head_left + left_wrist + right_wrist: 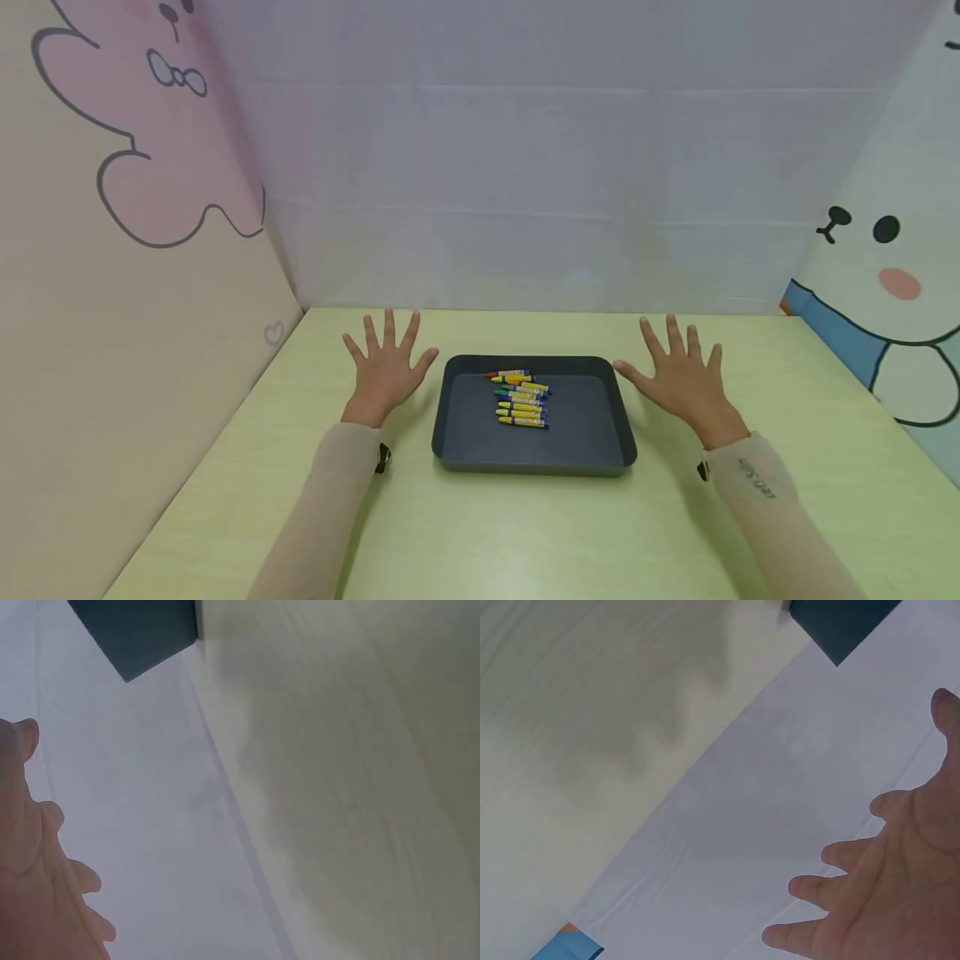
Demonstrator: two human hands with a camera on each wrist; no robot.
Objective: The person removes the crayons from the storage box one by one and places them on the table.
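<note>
Flanking the tray (588, 425), left hand (385, 375) and right hand (684, 383) are splayed; crayons (522, 406) inside.

My left sleeve (330, 500) and right sleeve (787, 521) are long, pale beige and finely creased. Small dark lettering (756, 478) marks the right one near its cuff (729, 454). A little black piece (383, 458) juts from the left cuff's (352, 437) right side, a black tab (703, 472) from the right cuff's left.
</note>
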